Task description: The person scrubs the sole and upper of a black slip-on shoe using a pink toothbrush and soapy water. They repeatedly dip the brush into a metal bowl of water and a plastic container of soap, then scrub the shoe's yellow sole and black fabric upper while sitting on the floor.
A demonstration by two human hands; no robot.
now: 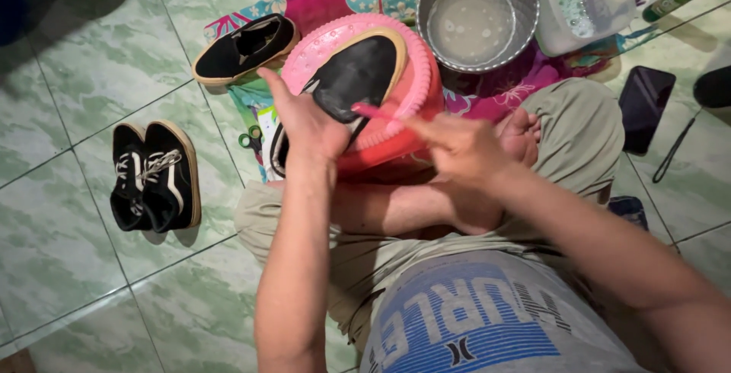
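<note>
- Your left hand grips a black shoe over the pink basin, its long axis slanting away to your right.
- Your right hand, closed on a pink brush, touches the shoe's near side.

We see a pair of black sneakers on the green tiled floor, well left of the metal bucket. One more black shoe lies nearer its left; a clear plastic tub touches its right, a dark phone below-right.
</note>
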